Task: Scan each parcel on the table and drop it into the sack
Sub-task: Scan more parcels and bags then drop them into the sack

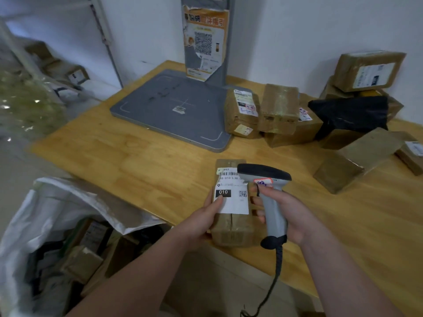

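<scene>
The left hand is gripping the brown parcel by its left side at the near edge of the wooden surface, thumb pressing on the white label. The right hand is curling tight round the grey scanner, its dark head hanging over the barcode. The white sack is gaping open lower left, boxes inside. A pile of parcels is sitting far right.

Both bare forearms are extended from the bottom of the frame toward its centre. The left hand is curled round the parcel, thumb laid on top; the right hand is wrapped round the scanner handle.
</scene>
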`<action>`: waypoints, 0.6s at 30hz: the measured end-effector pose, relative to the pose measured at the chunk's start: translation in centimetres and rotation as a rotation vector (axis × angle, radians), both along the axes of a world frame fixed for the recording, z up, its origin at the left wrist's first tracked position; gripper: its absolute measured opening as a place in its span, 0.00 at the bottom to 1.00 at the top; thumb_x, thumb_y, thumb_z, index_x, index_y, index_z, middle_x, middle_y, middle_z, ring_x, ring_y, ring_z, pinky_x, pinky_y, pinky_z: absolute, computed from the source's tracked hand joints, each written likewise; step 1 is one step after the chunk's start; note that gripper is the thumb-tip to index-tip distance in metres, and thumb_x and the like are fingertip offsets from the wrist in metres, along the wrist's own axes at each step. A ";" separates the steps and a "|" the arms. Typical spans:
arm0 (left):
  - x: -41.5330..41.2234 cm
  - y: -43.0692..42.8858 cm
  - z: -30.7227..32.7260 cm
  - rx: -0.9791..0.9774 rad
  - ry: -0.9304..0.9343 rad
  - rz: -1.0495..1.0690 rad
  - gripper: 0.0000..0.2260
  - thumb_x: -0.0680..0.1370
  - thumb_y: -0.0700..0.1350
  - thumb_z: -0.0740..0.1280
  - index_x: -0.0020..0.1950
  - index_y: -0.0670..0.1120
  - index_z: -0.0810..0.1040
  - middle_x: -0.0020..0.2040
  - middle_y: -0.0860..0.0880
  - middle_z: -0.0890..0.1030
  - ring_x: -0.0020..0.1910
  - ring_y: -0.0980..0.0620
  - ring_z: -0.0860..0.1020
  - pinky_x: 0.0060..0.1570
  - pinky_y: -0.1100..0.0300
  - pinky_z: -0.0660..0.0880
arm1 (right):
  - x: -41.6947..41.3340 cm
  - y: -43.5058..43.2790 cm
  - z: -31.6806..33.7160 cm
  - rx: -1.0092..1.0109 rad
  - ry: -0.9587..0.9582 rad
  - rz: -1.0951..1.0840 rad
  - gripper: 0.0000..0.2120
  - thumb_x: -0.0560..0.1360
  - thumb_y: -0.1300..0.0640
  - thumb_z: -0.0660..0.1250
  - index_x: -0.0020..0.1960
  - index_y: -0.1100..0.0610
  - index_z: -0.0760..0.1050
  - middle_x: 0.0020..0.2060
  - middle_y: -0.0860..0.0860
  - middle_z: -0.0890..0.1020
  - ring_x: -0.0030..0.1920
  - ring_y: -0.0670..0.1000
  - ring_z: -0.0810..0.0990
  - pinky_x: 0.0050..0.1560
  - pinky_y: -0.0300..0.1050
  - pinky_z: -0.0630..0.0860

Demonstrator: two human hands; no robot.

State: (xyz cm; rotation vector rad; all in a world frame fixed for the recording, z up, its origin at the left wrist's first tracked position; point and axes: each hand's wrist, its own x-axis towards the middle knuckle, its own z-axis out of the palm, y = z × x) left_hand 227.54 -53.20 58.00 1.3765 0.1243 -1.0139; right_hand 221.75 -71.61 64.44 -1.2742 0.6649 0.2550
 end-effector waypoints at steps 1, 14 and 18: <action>0.1 1.1 0.3 -0.032 -0.002 0.041 0.20 0.80 0.58 0.60 0.71 0.67 0.61 0.62 0.54 0.79 0.59 0.49 0.79 0.57 0.47 0.77 | 0.6 0.6 0.0 0.007 -0.007 0.035 0.23 0.63 0.46 0.72 0.54 0.56 0.82 0.47 0.55 0.82 0.35 0.49 0.77 0.34 0.41 0.76; -2.3 20.7 1.2 0.289 -0.135 0.623 0.36 0.66 0.45 0.75 0.71 0.57 0.66 0.58 0.46 0.78 0.53 0.42 0.80 0.48 0.47 0.78 | 5.8 12.5 -1.1 0.096 0.010 0.471 0.26 0.64 0.49 0.72 0.59 0.60 0.77 0.50 0.56 0.85 0.44 0.56 0.85 0.30 0.39 0.75; -4.2 26.6 -0.8 0.439 -0.057 0.762 0.30 0.71 0.46 0.73 0.72 0.57 0.67 0.60 0.45 0.78 0.54 0.42 0.78 0.53 0.44 0.77 | 7.0 14.8 -2.0 0.075 0.028 0.534 0.20 0.71 0.53 0.72 0.60 0.61 0.77 0.50 0.57 0.85 0.43 0.56 0.85 0.29 0.40 0.75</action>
